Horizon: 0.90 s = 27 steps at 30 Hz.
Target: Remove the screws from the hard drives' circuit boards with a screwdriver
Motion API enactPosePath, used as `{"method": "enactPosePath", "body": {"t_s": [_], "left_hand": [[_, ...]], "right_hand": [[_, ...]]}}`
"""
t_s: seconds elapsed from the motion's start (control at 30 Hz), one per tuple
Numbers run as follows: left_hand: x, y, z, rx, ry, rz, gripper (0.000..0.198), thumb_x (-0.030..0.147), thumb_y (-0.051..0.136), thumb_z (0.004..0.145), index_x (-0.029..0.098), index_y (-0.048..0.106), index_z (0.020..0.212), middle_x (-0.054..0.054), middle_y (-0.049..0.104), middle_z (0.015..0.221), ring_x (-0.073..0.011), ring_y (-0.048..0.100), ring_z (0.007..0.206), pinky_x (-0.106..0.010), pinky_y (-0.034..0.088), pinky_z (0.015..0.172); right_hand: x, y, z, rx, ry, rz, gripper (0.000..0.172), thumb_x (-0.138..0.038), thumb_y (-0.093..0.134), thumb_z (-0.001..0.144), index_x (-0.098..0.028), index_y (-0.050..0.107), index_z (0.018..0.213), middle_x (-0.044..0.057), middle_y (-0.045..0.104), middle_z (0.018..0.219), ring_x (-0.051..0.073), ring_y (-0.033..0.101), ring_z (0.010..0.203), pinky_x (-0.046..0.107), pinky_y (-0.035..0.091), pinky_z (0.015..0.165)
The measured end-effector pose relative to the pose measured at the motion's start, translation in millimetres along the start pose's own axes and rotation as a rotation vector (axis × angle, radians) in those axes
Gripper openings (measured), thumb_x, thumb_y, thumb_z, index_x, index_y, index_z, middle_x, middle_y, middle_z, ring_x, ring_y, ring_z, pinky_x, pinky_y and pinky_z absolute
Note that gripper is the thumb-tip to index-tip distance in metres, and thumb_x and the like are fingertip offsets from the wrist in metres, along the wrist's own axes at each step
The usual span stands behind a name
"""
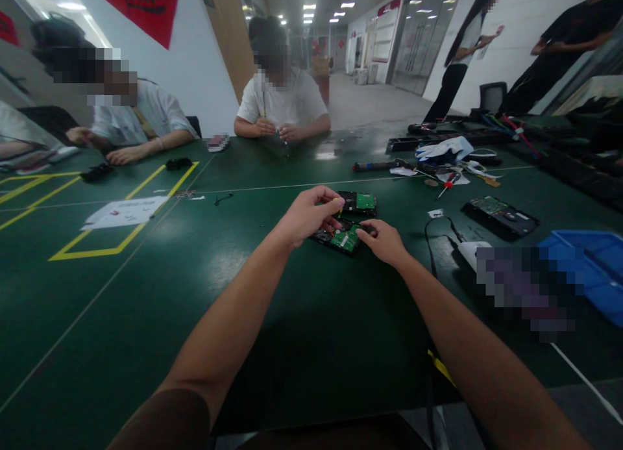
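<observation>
Here, the left hand [316,215] pinches a small yellow item [341,206] above the near green-boarded device [344,241] on the bench [219,326], while the right hand [384,239] grips its right edge, presumably so it cannot shift.

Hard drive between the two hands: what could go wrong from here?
The slim yellow tool in the left hand might slip and scratch the hard drive's exposed green face. The right hand is at its right edge; if pushed, it could perhaps bump the second drive close behind.
</observation>
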State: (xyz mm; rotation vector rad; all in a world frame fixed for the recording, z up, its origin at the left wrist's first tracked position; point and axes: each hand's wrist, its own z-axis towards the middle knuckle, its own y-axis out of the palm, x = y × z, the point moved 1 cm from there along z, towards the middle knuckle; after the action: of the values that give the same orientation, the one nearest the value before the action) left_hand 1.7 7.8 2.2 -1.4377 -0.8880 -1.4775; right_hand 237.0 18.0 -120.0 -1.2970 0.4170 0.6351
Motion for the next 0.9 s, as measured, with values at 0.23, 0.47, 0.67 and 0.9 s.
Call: {"method": "enactPosePath", "body": {"t_s": [0.23,0.47,0.67,0.9], "left_hand": [[7.7,4.0,-3.3,0.002,-0.059,-0.03,0.013,0.023,0.056,0.097,0.016,0.062,0.106,-0.01,0.07,0.11,-0.0103,0.07,0.061,-0.021,0.049,0.052],[13.0,6.7,-5.6,0.021,-0.118,-0.079,0.014,0.02,0.043,0.1,0.018,0.054,0.108,-0.012,0.068,0.119,-0.0121,0.071,0.06,-0.024,0.053,0.052],[8.2,5.1,-3.9,-0.002,-0.079,-0.048,0.013,0.021,0.047,0.098,0.018,0.056,0.107,-0.01,0.069,0.115,-0.0114,0.071,0.062,-0.022,0.052,0.052],[2.0,4.1,-0.8,0.028,-0.044,-0.023,0.009,0.024,0.06,0.095,0.018,0.054,0.098,-0.007,0.069,0.1,-0.0109,0.071,0.06,-0.02,0.048,0.048]], "right_hand": [[1.4,1.3,0.6,0.002,-0.007,-0.002,0.038,-0.046,0.065,0.091,-0.02,0.071,0.118,0.009,0.072,0.106,0.018,0.065,0.079,0.032,0.049,0.072],[2.6,0.9,0.8,0.0,-0.017,-0.012,0.038,-0.048,0.064,0.092,-0.021,0.071,0.119,0.009,0.072,0.109,0.019,0.065,0.079,0.032,0.049,0.071],[4.5,1.9,1.4,0.011,-0.035,-0.024,0.037,-0.045,0.064,0.092,-0.02,0.07,0.118,0.009,0.072,0.11,0.019,0.065,0.081,0.033,0.05,0.074],[5.7,3.2,1.4,0.009,-0.038,-0.017,0.037,-0.046,0.064,0.092,-0.02,0.07,0.118,0.009,0.072,0.112,0.019,0.065,0.081,0.033,0.051,0.075]]}}
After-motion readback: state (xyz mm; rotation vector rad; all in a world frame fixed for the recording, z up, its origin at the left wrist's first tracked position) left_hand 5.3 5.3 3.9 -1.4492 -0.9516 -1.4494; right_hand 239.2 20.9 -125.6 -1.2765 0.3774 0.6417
